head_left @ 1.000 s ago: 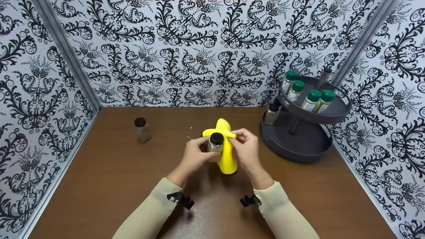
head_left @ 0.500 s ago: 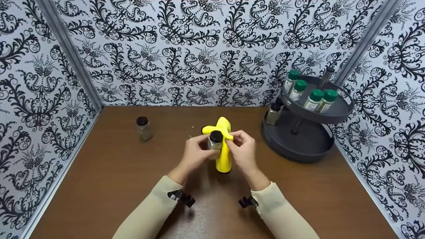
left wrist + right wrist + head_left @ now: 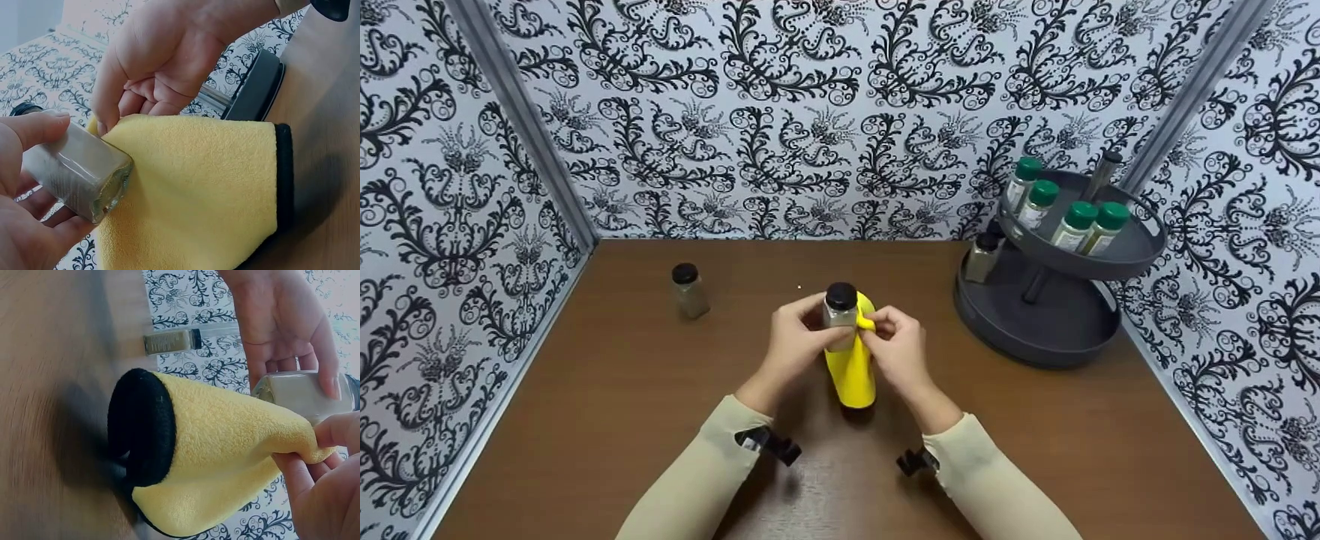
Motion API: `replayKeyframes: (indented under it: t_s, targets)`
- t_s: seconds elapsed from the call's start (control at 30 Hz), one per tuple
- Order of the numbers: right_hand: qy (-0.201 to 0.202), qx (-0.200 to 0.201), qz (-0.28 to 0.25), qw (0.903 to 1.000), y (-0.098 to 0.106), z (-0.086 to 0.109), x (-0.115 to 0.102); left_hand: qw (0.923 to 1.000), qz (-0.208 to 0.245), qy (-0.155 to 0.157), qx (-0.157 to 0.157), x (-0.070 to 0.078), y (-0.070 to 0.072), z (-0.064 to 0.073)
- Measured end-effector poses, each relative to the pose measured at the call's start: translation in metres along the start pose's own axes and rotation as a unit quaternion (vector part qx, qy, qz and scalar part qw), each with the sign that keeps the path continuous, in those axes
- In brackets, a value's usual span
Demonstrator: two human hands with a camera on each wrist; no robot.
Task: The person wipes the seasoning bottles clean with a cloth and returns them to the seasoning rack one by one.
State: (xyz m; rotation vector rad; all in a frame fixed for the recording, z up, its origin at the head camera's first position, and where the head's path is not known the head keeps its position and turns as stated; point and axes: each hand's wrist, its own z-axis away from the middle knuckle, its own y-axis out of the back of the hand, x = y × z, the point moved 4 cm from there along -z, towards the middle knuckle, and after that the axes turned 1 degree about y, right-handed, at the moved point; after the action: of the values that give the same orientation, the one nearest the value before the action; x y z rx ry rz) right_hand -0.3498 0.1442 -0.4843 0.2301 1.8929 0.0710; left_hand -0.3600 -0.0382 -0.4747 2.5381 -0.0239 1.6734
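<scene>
My left hand (image 3: 797, 336) grips a square glass spice jar (image 3: 81, 163) with a black lid, its lid end up in the head view. Beside it my right hand (image 3: 901, 349) pinches a yellow cloth (image 3: 191, 174) with black edging between thumb and fingers. The cloth hangs down in a fold above the tabletop, right against the jar. In the right wrist view, the pinched part of the cloth (image 3: 225, 433) lies close to the jar's side, and its black-edged end flares toward the table.
Another black-lidded jar (image 3: 690, 291) stands at the left on the brown table (image 3: 660, 420). At the right is a dark two-tier round stand (image 3: 1042, 345). Several green-capped bottles (image 3: 1072, 227) sit on its upper tier, and a black-lidded jar (image 3: 982, 259) on the lower one. Patterned walls enclose the table.
The cloth has gone from spread behind the jar to hanging in a narrower fold beside it. My right hand has moved slightly left and down; the jar has risen a little in view.
</scene>
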Motion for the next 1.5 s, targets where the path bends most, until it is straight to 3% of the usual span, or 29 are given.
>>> replayKeyframes:
  t_s: [0.13, 0.27, 0.43, 0.73, 0.9, 1.1, 1.27, 1.37, 1.5]
  targets:
    - [-0.004, 0.011, -0.005, 0.9999, 0.007, -0.005, 0.000, 0.9999, 0.007, -0.007, -0.004, -0.001, -0.001, -0.002]
    - [-0.013, 0.051, -0.041, 0.9978, 0.020, -0.015, 0.001, 1.0000, 0.002, -0.004, 0.005, -0.013, 0.002, -0.006]
    - [-0.024, 0.101, -0.093, 0.9902, 0.040, -0.026, 0.001, 0.9984, -0.032, 0.039, 0.023, -0.041, 0.007, -0.008]
    - [-0.022, 0.139, -0.137, 0.9805, 0.061, -0.036, 0.002, 0.9917, -0.045, 0.105, 0.059, -0.082, 0.016, -0.010]
    - [-0.020, 0.136, -0.144, 0.9799, 0.062, -0.036, 0.001, 0.9908, -0.044, 0.105, 0.073, -0.097, 0.020, -0.011]
    - [-0.018, 0.121, -0.157, 0.9800, 0.060, -0.034, 0.001, 0.9925, -0.052, 0.088, 0.067, -0.102, 0.020, -0.009]
    - [-0.024, 0.117, -0.150, 0.9815, 0.060, -0.034, 0.003, 0.9925, -0.056, 0.100, 0.043, -0.109, 0.023, -0.010]
    - [-0.030, 0.116, -0.146, 0.9821, 0.059, -0.034, 0.003, 0.9942, -0.048, 0.096, -0.005, -0.114, 0.028, -0.013]
    - [-0.034, 0.116, -0.144, 0.9822, 0.058, -0.034, 0.002, 0.9950, -0.022, 0.059, -0.077, -0.117, 0.034, -0.022]
